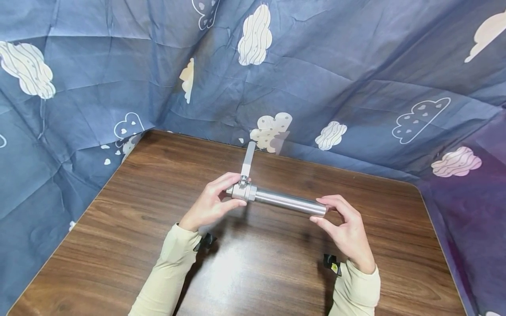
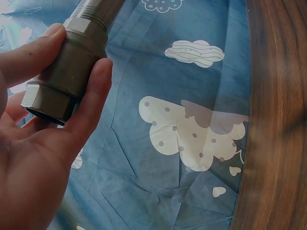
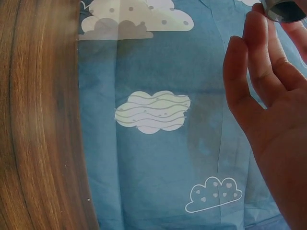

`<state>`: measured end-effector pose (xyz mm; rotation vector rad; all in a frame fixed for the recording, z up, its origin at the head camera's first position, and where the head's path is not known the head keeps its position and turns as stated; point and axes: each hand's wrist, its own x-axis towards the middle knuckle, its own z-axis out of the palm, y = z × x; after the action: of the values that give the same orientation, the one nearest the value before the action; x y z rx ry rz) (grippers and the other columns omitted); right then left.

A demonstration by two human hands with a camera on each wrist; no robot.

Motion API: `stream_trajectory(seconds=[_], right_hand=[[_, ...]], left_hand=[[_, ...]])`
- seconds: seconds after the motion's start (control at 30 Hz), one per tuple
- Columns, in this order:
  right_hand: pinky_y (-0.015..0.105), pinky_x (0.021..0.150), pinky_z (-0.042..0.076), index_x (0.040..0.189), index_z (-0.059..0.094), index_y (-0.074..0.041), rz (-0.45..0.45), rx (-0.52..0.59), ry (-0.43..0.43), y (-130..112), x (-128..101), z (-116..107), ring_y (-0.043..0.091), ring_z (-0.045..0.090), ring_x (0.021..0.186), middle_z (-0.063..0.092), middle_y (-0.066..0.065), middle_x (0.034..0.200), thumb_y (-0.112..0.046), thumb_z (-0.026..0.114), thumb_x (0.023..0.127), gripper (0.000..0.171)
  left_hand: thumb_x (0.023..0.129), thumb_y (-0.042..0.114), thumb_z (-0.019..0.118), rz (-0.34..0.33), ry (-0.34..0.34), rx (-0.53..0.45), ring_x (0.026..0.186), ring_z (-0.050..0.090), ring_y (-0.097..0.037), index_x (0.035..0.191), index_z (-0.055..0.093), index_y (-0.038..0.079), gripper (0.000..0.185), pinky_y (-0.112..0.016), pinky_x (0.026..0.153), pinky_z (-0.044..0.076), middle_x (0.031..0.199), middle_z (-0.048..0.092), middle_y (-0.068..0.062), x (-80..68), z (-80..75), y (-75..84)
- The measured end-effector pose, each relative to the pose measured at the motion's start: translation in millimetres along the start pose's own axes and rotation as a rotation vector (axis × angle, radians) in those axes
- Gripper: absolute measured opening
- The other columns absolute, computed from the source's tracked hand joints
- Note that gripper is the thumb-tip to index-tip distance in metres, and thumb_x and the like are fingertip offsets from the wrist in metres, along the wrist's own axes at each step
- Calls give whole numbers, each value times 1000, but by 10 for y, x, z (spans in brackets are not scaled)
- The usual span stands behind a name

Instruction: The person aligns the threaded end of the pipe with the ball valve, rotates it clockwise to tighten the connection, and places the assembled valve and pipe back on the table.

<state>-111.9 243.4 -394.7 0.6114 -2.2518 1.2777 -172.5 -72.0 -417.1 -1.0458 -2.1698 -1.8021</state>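
While one left hand [image 1: 211, 202] grips one valve [image 1: 243, 191], one right hand [image 1: 347, 231] pinches its one pipe [image 1: 288, 201].

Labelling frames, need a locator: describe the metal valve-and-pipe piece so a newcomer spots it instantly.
Start at the brown wooden table walled in by blue cloud-print cloth. Above its middle, the left hand and right hand hold the valve assembly level between them. It is the only metal thing there: a silver pipe, a hex valve body at its left end, a flat lever pointing away.
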Motion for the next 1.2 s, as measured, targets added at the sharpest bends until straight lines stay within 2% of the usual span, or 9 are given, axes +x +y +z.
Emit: stream_trajectory(seconds=[0.23, 0.5, 0.67, 0.83, 0.97, 1.2], right_hand=[[16, 76, 47, 107, 68, 2, 31, 6, -16, 252, -83, -19, 4, 57, 84, 66, 4, 97, 19, 80, 60, 51], [12, 79, 46, 112, 67, -1, 120, -21, -68, 236, -100, -34, 2, 60, 85, 66, -3, 97, 10, 78, 72, 43], [11, 79, 46, 113, 65, -1, 125, -43, -73, 223, -97, -18, 0, 59, 84, 65, -5, 92, 10, 74, 77, 39], [11, 78, 46, 114, 61, 1, 136, -16, -74, 207, -94, -4, -1, 57, 85, 62, -10, 91, 12, 68, 81, 36], [10, 78, 46, 114, 60, 3, 140, 15, -71, 210, -103, 0, -2, 57, 85, 61, -13, 92, 15, 69, 78, 39], [10, 77, 48, 113, 60, 3, 116, 33, -57, 204, -107, 10, 0, 58, 83, 61, -8, 93, 19, 82, 59, 60]], left_hand=[[79, -1, 76, 2, -2, -1, 107, 58, -10, 125, 59, -6, 50, -20, 87, 55, 124, 60, -16, 3, 1, 11], [79, -1, 76, 2, -2, -10, 106, 58, -10, 125, 59, -5, 49, -21, 86, 56, 123, 60, -17, 0, 6, -13], [79, -2, 76, 4, 0, -15, 107, 58, -9, 124, 58, -6, 49, -21, 87, 56, 123, 60, -18, 0, 5, -10], [78, -3, 76, 9, 1, -19, 107, 57, -9, 124, 58, -9, 50, -21, 87, 56, 123, 60, -18, 2, 1, 4], [78, -3, 76, -2, 5, -17, 106, 58, -9, 125, 57, -9, 51, -22, 88, 56, 123, 60, -17, -2, -6, 4], [78, -2, 76, -27, 14, -16, 104, 58, -9, 127, 58, -6, 53, -23, 88, 56, 122, 60, -16, -9, -14, 8]])
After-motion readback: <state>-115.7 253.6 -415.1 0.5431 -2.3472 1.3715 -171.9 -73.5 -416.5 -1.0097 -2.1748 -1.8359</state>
